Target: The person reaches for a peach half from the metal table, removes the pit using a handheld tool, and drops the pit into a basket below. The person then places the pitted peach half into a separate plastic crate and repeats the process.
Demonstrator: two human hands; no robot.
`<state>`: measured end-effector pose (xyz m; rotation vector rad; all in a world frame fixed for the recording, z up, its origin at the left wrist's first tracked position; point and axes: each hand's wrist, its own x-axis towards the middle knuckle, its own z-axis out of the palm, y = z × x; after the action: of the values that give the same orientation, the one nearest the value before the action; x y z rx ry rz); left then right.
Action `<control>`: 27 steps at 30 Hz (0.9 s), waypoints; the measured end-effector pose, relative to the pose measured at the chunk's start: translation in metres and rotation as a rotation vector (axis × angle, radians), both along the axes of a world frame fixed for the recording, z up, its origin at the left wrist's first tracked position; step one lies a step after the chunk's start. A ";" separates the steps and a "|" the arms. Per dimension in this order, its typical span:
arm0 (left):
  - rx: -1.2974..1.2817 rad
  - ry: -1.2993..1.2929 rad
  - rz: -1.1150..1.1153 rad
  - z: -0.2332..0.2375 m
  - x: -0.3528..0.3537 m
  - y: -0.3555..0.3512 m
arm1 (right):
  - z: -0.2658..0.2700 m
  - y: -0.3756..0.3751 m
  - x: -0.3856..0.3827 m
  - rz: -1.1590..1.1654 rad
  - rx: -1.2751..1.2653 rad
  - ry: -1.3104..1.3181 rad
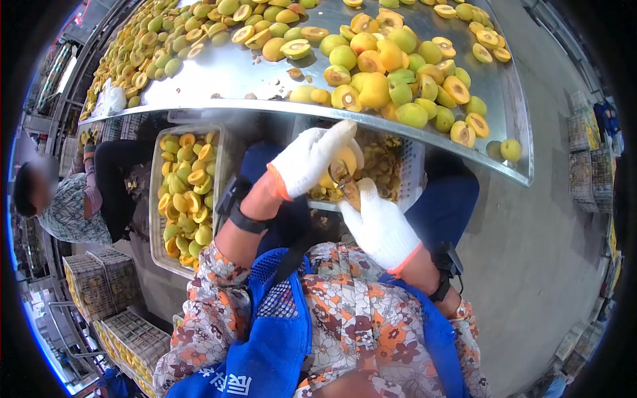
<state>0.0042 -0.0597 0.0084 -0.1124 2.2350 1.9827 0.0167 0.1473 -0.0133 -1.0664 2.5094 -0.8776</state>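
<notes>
My left hand [312,162], in a white knit glove with an orange cuff, is closed around a yellow stone-fruit half [346,158]. My right hand [381,229], gloved the same way, grips the wooden handle of a pitting knife [344,180]. The knife's curved metal blade is against the fruit half, just in front of my left fingers. Both hands are over a white crate [413,174] between my knees, with brownish pits and scraps [383,159] inside. Part of the fruit half is hidden by my left fingers.
A metal table [219,73] with a raised rim bears heaps of halved green-yellow fruit [398,73]. On my left stands a crate [158,219] of fruit halves. Beyond it, another person [76,205] sits by stacked crates [103,282]. More crates [590,176] line the far right.
</notes>
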 end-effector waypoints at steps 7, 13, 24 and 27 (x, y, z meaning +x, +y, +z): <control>0.010 0.360 0.300 -0.021 0.017 0.052 | -0.007 -0.001 -0.008 -0.255 -0.325 -0.281; 0.082 0.067 0.014 -0.016 0.003 0.023 | 0.012 0.012 -0.011 -0.223 -0.459 -1.229; 0.276 0.039 0.110 -0.042 0.007 0.030 | 0.003 0.010 -0.002 -0.172 -0.519 -1.389; 0.152 0.186 0.220 -0.045 0.007 0.034 | 0.007 0.009 -0.002 -0.182 -0.578 -1.552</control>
<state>0.0107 -0.0255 -0.0367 -0.1683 2.2547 2.3612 0.0148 0.1559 -0.0066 -0.0095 1.0329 -1.6239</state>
